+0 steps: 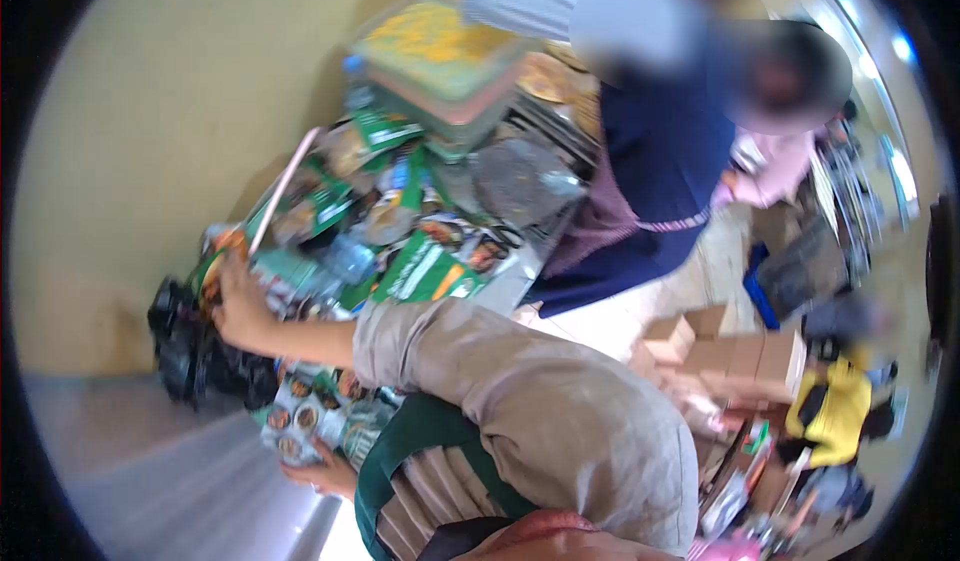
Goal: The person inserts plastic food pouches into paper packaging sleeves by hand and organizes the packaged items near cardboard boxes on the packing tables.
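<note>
My right hand (236, 303), at the end of a beige sleeve, is stretched across to the left. Its fingers are curled on a colourful orange-and-green printed packet (211, 279), partly hidden by the hand. Just beside it sits a crumpled black plastic bag (178, 346). Lower down, my left hand (325, 473) grips the edge of a pale printed packet (297, 416) with pictures of food on it. Several green-and-white packets (425, 271) lie heaped on the table (515, 286), with a clear plastic bottle (348, 259) among them.
Stacked plastic tubs (440, 96), the top one holding yellow food, stand at the table's far end. A person in navy (655, 161) stands along the table's right side. Cardboard boxes (735, 361) are piled behind on the right. A tan wall (190, 111) borders the left.
</note>
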`<state>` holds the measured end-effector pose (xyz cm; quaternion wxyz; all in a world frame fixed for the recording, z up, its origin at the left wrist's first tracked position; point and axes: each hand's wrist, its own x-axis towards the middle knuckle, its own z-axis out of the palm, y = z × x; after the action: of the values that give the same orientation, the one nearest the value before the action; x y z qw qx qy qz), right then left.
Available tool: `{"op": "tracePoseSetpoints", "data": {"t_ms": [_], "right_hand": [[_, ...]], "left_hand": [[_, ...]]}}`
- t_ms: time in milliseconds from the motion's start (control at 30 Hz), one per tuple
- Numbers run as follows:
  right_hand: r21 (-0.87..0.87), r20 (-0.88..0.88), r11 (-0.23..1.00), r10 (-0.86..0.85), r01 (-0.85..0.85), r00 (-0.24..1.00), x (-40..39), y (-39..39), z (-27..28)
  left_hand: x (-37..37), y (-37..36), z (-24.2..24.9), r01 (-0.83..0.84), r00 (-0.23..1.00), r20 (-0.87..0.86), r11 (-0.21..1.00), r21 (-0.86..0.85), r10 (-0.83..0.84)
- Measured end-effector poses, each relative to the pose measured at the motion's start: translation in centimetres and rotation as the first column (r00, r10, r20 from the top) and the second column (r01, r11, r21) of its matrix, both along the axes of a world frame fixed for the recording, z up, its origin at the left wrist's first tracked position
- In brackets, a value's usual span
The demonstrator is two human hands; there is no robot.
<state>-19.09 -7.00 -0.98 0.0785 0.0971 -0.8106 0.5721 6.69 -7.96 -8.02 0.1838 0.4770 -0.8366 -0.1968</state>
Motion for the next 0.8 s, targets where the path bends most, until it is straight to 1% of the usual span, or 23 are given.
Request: {"op": "tracePoseSetpoints", "data": {"t_ms": [33,67,100,133,200,233,267,300,367,400,433,467,500,533,567,600,633,667,700,767,800], "right_hand": [[-0.001,0.017,1.000,0.027,-0.027,1.000,0.5,1.0,0.7],[-0.005,-0.041,1.000,0.012,-0.013,0.999,1.1,2.3,1.6],[-0.036,-0.001,0.990,0.138,-0.138,0.990,1.0,3.5,1.8],[-0.005,-0.021,0.971,0.238,-0.238,0.971,1.3,5.4,2.2],[0.123,-0.092,0.941,0.328,-0.316,0.940,2.1,8.7,1.1],[0.192,-0.113,0.916,0.378,-0.353,0.919,2.7,10.6,0.6],[0.170,-0.107,0.911,0.397,-0.376,0.912,3.4,13.0,0.2],[0.149,-0.102,0.902,0.421,-0.404,0.901,4.0,15.8,0.0],[0.181,-0.077,0.930,0.338,-0.320,0.938,5.4,20.4,-1.4],[0.154,-0.168,0.966,0.233,-0.208,0.958,5.7,22.4,-3.4],[0.111,-0.250,0.988,0.134,-0.110,0.959,6.1,24.0,-4.9],[0.010,-0.117,1.000,-0.017,0.018,0.993,7.1,26.2,-4.2],[0.063,-0.136,0.987,-0.139,0.149,0.981,7.2,27.7,-6.2],[0.417,-0.215,0.909,0.089,0.009,0.973,7.2,30.4,-10.1],[0.350,-0.067,0.929,-0.102,0.119,0.992,7.9,31.8,-8.8],[0.238,-0.099,0.949,-0.190,0.209,0.977,8.6,33.3,-8.3],[0.250,0.001,0.916,-0.325,0.314,0.946,8.7,33.9,-10.1],[0.260,0.079,0.915,-0.339,0.309,0.938,8.9,34.2,-11.3],[0.280,0.158,0.910,-0.357,0.305,0.921,9.1,34.5,-12.2],[0.209,0.272,0.946,-0.298,0.246,0.915,9.1,34.2,-13.5],[0.175,0.327,0.960,-0.268,0.220,0.906,9.1,34.1,-13.8]], "left_hand": [[-0.4,0.5,0.7,-0.043,0.996,0.084,0.999,-0.009,0.043],[-0.8,0.5,0.7,-0.046,0.991,0.126,0.996,-0.075,0.056],[-1.0,0.3,0.6,-0.052,0.983,0.169,0.988,-0.146,0.077],[-1.3,0.0,0.4,-0.061,0.974,0.202,0.973,-0.220,0.107],[-2.1,-0.5,-0.1,0.011,0.989,0.141,0.939,-0.343,0.039],[-2.9,0.0,0.4,0.042,0.993,0.115,0.916,-0.399,0.005],[-3.6,0.8,1.1,0.077,0.991,0.136,0.870,-0.487,-0.012],[-4.5,1.8,2.0,0.165,0.986,0.115,0.861,-0.481,-0.124],[-6.1,3.6,3.5,0.323,0.942,0.077,0.819,-0.474,-0.327],[-7.1,4.6,4.3,0.455,0.829,-0.126,0.788,-0.416,-0.545],[-8.0,5.2,3.7,0.559,0.731,-0.233,0.759,-0.333,-0.641],[-8.5,5.7,2.6,0.644,0.634,-0.340,0.718,-0.264,-0.694],[-8.9,6.7,1.7,0.675,0.640,-0.304,0.705,-0.217,-0.706],[-9.5,8.7,2.3,0.732,0.625,-0.385,0.681,-0.012,-0.679],[-10.2,10.7,2.9,0.750,0.638,-0.456,0.634,0.188,-0.620],[-10.5,9.8,0.4,0.627,0.769,-0.286,0.593,0.505,-0.571],[-10.5,10.9,-0.2,0.672,0.736,-0.316,0.587,0.451,-0.599],[-10.8,12.2,0.1,0.572,0.814,-0.351,0.535,0.622,-0.463],[-10.8,12.2,-1.5,0.601,0.797,-0.419,0.511,0.614,-0.435],[-10.9,12.0,-2.6,0.625,0.781,-0.488,0.481,0.616,-0.390],[-11.1,12.4,-2.0,0.594,0.805,-0.483,0.486,0.642,-0.345]]}}
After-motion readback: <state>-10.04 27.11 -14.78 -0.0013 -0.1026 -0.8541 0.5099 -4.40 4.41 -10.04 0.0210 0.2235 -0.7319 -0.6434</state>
